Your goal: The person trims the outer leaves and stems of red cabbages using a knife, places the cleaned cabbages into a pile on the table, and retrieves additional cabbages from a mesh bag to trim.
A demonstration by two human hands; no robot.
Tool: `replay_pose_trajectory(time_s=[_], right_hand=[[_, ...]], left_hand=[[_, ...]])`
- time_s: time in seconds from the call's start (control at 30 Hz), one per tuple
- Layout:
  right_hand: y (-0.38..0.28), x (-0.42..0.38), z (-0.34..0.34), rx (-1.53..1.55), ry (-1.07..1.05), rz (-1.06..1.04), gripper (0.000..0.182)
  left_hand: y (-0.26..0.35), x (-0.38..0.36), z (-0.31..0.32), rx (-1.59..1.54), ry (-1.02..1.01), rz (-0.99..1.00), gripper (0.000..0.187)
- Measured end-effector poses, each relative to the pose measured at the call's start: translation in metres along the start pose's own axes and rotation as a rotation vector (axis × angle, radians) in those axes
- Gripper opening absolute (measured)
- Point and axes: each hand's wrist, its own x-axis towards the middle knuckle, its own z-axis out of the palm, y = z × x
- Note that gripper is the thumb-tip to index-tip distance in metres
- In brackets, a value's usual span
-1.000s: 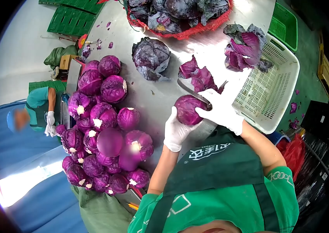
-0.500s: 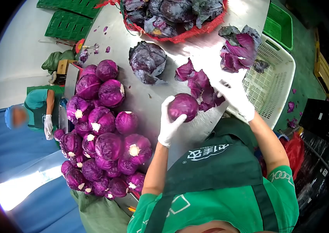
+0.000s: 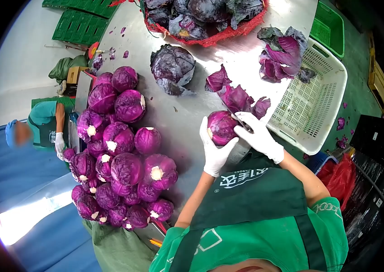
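Observation:
My gloved left hand cradles a peeled red cabbage from its near left side, the pale stem end facing left. On the cabbage's right, my gloved right hand grips a knife, its dark blade against the upper right of the head. Much of the handle is hidden by the fingers. Just beyond lie loose purple leaves on the metal table. An untrimmed cabbage with dull outer leaves rests farther back.
Many trimmed cabbages are piled at left. A red mesh sack of untrimmed heads stands at the back. Discarded leaves lie beside a white basket at right. A co-worker stands at far left.
My right hand has come in from the leaves at right, bringing the knife against the cabbage. My left hand has turned the cabbage so its stem end shows at left.

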Motion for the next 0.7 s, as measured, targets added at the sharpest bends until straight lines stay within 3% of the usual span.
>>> replay_pose_trajectory(time_s=[0.07, 0.1, 0.13, 0.2, 0.23, 0.3, 0.4, 0.5, 0.6, 0.7], right_hand=[[0.022, 0.011, -0.014, -0.139, -0.007, -0.202, 0.031], [0.02, 0.017, -0.024, -0.295, 0.095, -0.24, 0.025], [0.023, 0.026, -0.039, -0.365, 0.187, -0.107, 0.024], [0.02, 0.039, -0.071, -0.468, 0.429, -0.2, 0.026], [0.018, 0.037, -0.074, -0.469, 0.434, -0.197, 0.026], [0.015, 0.026, -0.076, -0.65, 0.369, -0.356, 0.032], [-0.024, -0.009, -0.043, -0.734, 0.082, -0.076, 0.046], [-0.033, -0.025, -0.021, -0.661, -0.006, -0.069, 0.056], [-0.033, -0.029, -0.016, -0.71, -0.074, -0.109, 0.059], [-0.038, -0.025, -0.017, -0.787, -0.086, -0.077, 0.059]], left_hand=[[-0.001, 0.006, -0.005, 0.462, -0.037, 0.208, 0.111], [0.01, 0.006, 0.001, 0.49, -0.025, 0.228, 0.111], [0.013, 0.007, 0.003, 0.488, -0.036, 0.231, 0.111], [0.017, 0.01, 0.008, 0.686, -0.094, 0.282, 0.114], [0.019, 0.012, 0.009, 0.813, -0.118, 0.319, 0.113], [0.021, 0.013, 0.015, 0.877, -0.12, 0.319, 0.113], [0.017, 0.016, 0.025, 0.905, -0.128, 0.328, 0.11], [0.016, 0.02, 0.027, 0.625, -0.152, 0.269, 0.099], [0.008, 0.018, 0.025, 0.568, -0.149, 0.184, 0.103], [0.013, 0.02, 0.029, 0.65, -0.148, 0.28, 0.095]])
